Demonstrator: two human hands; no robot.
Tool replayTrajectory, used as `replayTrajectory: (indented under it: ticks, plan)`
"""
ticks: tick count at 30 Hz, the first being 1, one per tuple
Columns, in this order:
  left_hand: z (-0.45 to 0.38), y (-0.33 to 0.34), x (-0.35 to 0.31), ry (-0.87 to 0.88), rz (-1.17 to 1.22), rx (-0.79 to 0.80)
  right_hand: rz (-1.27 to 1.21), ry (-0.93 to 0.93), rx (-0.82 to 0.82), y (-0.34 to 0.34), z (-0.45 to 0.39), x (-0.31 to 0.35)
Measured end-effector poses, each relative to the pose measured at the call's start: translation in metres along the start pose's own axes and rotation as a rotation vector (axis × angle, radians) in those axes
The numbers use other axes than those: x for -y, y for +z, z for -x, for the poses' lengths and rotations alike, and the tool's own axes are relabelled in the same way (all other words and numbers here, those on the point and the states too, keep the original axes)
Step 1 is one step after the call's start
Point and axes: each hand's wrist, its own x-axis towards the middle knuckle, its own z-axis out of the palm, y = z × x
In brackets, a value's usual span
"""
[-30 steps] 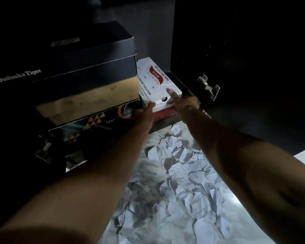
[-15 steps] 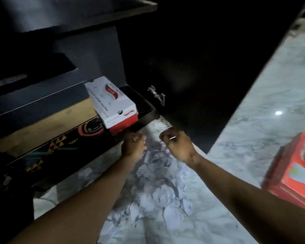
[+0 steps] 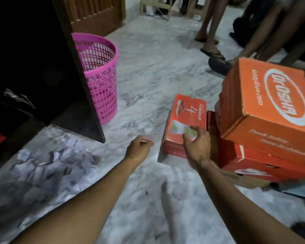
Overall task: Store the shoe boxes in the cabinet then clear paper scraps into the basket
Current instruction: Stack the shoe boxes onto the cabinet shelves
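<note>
The right hand (image 3: 197, 147) reaches with fingers (image 3: 195, 128) spread apart just over the near end of the small red shoe box (image 3: 185, 118), holding nothing. Left of that box, the left hand (image 3: 138, 148) hangs loosely curled and empty. Beyond the box stands the pink basket (image 3: 100, 76); paper scraps (image 3: 42, 166) lie far left.

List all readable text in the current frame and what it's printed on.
"4": lid of the small red shoe box on the floor.
"WALK": same lid, beside the 4; the smaller print ahead of it is blurred.
"OrOSHA" (as best it reads, in a white oval): top of the big orange box.
Web address ending ".com": same box top, otherwise too blurred.
"Think S...": orange box side, the rest is unreadable.
</note>
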Motion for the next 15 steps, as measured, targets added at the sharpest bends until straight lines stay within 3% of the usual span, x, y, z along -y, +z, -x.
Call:
replayTrajectory:
  ticks: [3,9,15]
  plan:
    - [-0.026,0.044,-0.005,-0.021,-0.043,0.068,0.075,0.189,0.076,0.000,-0.021,-0.026]
    - [-0.042,0.089,-0.008,-0.052,-0.012,0.148,0.049,0.234,0.156,-0.007,-0.042,-0.029]
    - [-0.033,0.087,0.006,-0.042,0.013,0.083,-0.011,0.327,0.157,-0.007,-0.046,-0.027]
